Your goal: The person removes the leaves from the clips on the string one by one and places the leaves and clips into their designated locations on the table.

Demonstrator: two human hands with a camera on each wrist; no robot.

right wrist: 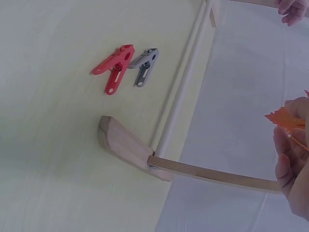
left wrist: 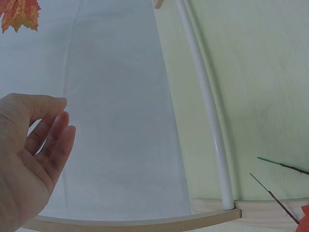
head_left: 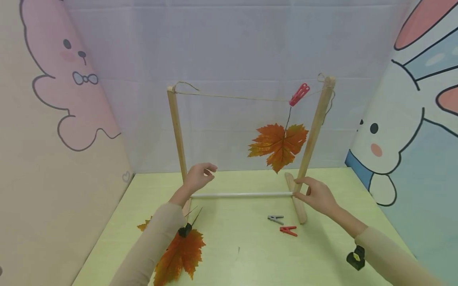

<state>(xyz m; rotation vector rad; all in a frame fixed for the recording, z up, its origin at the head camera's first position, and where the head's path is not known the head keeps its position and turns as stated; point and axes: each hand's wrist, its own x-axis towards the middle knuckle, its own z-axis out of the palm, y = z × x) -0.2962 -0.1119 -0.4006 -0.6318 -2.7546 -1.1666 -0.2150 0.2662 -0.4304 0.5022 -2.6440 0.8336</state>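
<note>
A wooden frame stood on the pale counter, its left post and right post joined low down by a white rod and up top by a thin string. Near me, the left sleeve hid part of an orange leaf on the counter; a grey clip and a red clip lay just beside each other near the frame's right foot. The hanging leaf dangled by its stem beneath another clip, the upper red clip, above and left of the right hand. That hand, fingers bent and slightly parted from the thumb, overlapped the right post's lower end; I couldn't tell if they touched. The left hand, loosely curled and holding nothing, hovered by the left post.
</note>
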